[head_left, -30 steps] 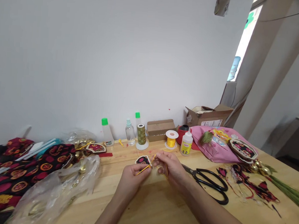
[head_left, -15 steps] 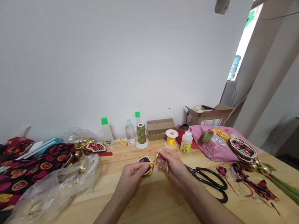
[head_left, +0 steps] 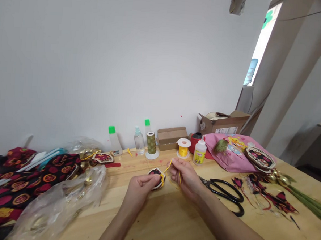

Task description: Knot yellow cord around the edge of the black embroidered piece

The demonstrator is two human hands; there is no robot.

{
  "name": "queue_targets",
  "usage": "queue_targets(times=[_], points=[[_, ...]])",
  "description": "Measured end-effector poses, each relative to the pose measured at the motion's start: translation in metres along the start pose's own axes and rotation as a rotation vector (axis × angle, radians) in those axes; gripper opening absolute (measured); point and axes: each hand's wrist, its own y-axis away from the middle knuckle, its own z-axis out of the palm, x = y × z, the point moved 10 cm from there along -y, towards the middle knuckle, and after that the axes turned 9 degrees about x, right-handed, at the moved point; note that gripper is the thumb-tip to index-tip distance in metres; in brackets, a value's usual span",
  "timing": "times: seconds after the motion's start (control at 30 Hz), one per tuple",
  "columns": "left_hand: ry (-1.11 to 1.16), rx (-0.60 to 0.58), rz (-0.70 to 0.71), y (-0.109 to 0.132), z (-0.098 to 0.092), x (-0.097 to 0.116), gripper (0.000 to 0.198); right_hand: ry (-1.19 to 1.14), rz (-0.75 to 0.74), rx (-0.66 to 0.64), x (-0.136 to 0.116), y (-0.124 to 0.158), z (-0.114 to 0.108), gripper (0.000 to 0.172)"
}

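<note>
1. At the middle of the worktop (head_left: 154,221), the left hand (head_left: 142,186) pinches a flat, pale-rimmed charm (head_left: 154,171).
2. The right hand (head_left: 186,175), thumb and finger pressed together, grips thin yellow cord (head_left: 169,167) running up from the charm.
3. A yellow knot (head_left: 162,178) already sits on the charm's edge; the loose cord beyond looks unfinished.
4. Glossy black scissors (head_left: 208,183) and a round-flanged spool (head_left: 183,151) rest nearby.

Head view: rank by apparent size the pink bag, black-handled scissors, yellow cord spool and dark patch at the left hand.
1. Pink bag
2. Black-handled scissors
Unranked: yellow cord spool and dark patch look alike; left hand partly covers the patch.
</note>
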Motion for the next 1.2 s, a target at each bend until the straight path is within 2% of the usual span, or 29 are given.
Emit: queue_targets(times=[0.27, 0.53, 0.77, 0.97, 1.1, 1.2], points=[[-0.058, -0.042, 0.074, 0.004, 0.007, 0.006, 0.021, 0.028, 0.081, -0.068, 0.014, 0.004, 0.008, 0.016], [0.063, -0.034, -0.053, -0.002, 0.005, -0.011, 0.024, 0.071, 0.113, -0.021, 0.021, 0.003, 0.006, 0.020], [-0.014, -0.001, 0.013, 0.005, 0.006, 0.002, 0.023, 0.004, -0.059, 0.031, 0.001, 0.001, 0.004, 0.019], [-0.154, -0.020, 0.122, 0.007, 0.001, 0.009, 0.022, 0.014, 0.089, 0.012, 0.017, 0.001, -0.001, 0.017], [-0.244, -0.098, 0.205, 0.010, 0.013, 0.014, 0.023, 0.015, 0.135, -0.011, 0.021, 0.003, 0.002, 0.017], [-0.253, -0.123, 0.192, 0.011, 0.019, 0.012, 0.031, 0.041, 0.168, -0.021, 0.025, 0.005, 0.005, 0.017]])
